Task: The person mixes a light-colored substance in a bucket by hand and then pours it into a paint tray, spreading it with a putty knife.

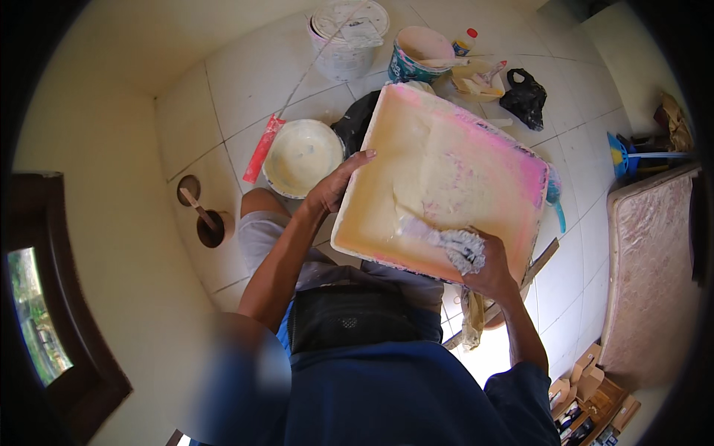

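A large rectangular paint tray [439, 149] is tilted across my lap, smeared with cream paint and pink stains along its far and right sides. Its left rim is gripped by my left hand [338, 186], the thumb lying over the edge. Inside the tray's near right part, my right hand [492, 269] is closed on a crumpled grey-white rag [462, 249], which lies against the painted surface. A pale wet smear runs left from the rag. The fingers of my right hand are partly hidden behind the rag.
On the tiled floor stand a round basin of cream paint [301, 160], a red flat-bladed tool [262, 152], a lidded white bucket [346, 59] and a teal bucket [401, 67]. Further right lie a black plastic bag [524, 100] and a mattress [654, 253]. A brown pot [212, 230] sits left.
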The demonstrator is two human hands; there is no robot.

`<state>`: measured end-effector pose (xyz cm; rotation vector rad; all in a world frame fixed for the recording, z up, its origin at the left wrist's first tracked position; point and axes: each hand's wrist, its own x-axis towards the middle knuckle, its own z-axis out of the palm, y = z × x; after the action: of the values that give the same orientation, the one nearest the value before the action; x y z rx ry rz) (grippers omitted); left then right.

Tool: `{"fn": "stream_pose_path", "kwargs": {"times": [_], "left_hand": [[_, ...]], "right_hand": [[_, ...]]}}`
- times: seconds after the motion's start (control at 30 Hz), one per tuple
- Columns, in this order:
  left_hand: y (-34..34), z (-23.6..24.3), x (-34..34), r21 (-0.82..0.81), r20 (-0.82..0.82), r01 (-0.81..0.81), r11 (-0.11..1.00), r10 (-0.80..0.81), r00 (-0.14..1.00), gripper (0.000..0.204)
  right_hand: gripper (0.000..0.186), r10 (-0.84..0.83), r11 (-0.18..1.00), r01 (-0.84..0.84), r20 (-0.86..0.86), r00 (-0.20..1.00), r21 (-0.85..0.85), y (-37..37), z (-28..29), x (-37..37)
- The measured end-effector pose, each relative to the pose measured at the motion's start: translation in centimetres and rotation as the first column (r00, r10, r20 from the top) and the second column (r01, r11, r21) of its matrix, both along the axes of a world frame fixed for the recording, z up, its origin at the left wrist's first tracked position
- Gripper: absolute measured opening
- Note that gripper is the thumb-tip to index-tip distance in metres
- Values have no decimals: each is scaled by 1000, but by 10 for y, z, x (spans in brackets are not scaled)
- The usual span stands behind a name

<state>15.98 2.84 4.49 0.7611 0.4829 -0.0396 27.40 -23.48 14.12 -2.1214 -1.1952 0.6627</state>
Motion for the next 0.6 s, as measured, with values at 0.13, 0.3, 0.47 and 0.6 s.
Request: {"fn": "stream_pose_path", "kwargs": {"times": [0.13, 0.3, 0.47, 0.6], "left_hand": [[2, 0, -2, -11, 38, 33, 999, -33, 999, 60], [1, -1, 0, 13, 33, 32, 999, -33, 999, 62], [1, -3, 1, 25, 34, 40, 999, -41, 999, 61], [2, -5, -1, 6, 29, 21, 1000, -22, 999, 61]], "right_hand": [[35, -60, 997, 62, -51, 997, 44, 13, 17, -16], [27, 54, 998, -51, -83, 995, 46, 12, 2, -19], [27, 58, 998, -60, 227, 972, 3, -8, -27, -8], [34, 23, 994, -10, -115, 993, 112, 7, -8, -14]]}}
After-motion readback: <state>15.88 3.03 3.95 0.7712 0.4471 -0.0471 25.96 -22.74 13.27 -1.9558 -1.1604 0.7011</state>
